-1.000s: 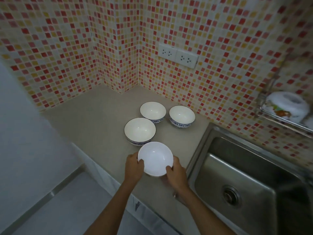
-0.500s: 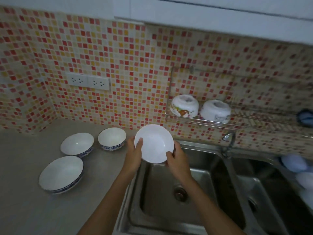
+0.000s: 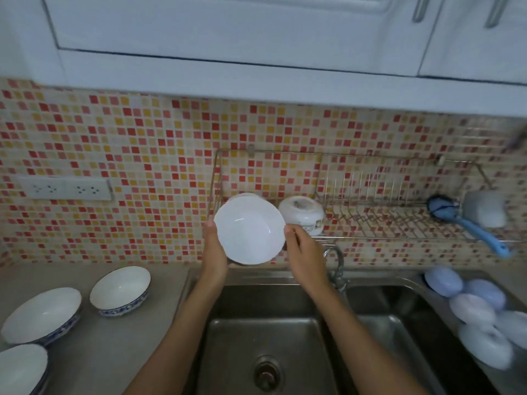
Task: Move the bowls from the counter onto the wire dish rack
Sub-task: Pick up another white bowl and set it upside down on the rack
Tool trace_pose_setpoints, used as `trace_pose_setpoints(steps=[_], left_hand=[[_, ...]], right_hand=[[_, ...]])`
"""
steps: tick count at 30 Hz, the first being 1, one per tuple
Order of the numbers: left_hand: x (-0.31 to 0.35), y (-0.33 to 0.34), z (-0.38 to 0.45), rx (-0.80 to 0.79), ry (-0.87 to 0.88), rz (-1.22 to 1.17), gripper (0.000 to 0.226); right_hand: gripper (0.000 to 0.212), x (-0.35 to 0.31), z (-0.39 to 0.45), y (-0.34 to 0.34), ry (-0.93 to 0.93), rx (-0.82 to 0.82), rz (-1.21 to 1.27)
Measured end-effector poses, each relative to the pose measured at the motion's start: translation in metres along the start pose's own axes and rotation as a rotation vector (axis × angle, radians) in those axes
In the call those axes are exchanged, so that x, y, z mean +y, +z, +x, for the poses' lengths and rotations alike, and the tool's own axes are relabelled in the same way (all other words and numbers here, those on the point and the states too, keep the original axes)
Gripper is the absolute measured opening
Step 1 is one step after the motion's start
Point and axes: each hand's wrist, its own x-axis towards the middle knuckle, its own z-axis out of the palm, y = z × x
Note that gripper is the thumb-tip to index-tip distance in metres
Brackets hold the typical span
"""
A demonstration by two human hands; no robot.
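— White bowl (image 3: 249, 228), plain, is being held up in front of the wire dish rack (image 3: 370, 220), above the sink (image 3: 265, 337). Are you seeing who is gripping it?

— Both hands are. The left hand (image 3: 214, 252) is clasping the left rim with its thumb lying over the edge, and the right hand (image 3: 303, 252) is pinching the right rim, fingers curled behind the bowl. The bowl's opening is tilting toward the camera.

— Is it touching the rack?

— I cannot tell; it is overlapping the rack's left end, where an upturned bowl (image 3: 242, 196) is peeking out just behind it. A second upturned bowl (image 3: 303, 213) with a printed pattern is sitting on the rack just beside it, to the right.

— What is waiting on the counter (image 3: 119, 352)?

— Three blue-patterned bowls are sitting upright at the left: one (image 3: 121, 290) nearest the sink, a larger one (image 3: 42, 315) beside it, and a third (image 3: 21, 369) being cut off by the bottom corner.

— Anything else on the rack?

— A blue-handled brush (image 3: 467, 223) is hanging off its right end, next to a pale cup (image 3: 484, 209). Pale round blurred items (image 3: 473, 309) are lying at the right of the sink, and a faucet (image 3: 336, 260) is rising behind the right wrist.
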Motion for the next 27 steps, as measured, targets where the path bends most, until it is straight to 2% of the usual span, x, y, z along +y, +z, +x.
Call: trace_pose_setpoints(steps=[6,12,18,21,24,27], left_hand=[[0.000,0.041,0.015,0.031,0.143,0.168,0.035],[-0.003,0.075,0.033,-0.056,0.247,0.370,0.047],[0.001,0.115,0.040,-0.128,0.415,0.470,0.054],[-0.001,0.130,0.046,-0.180,0.589,0.669,0.067],[-0.006,0.138,0.058,-0.270,0.773,0.971,0.079],[-0.018,0.139,0.071,-0.354,0.872,1.259,0.087]], right_hand=[[0.037,0.049,0.043,-0.034,-0.044,0.093,-0.280],[0.055,0.094,0.054,-0.060,-0.133,0.132,-0.586],[0.050,0.112,0.050,-0.052,-0.225,0.153,-0.742],[0.051,0.115,0.049,-0.050,-0.247,0.180,-0.744],[0.060,0.116,0.050,-0.051,-0.256,0.162,-0.760],[0.055,0.116,0.050,-0.051,-0.260,0.159,-0.787]])
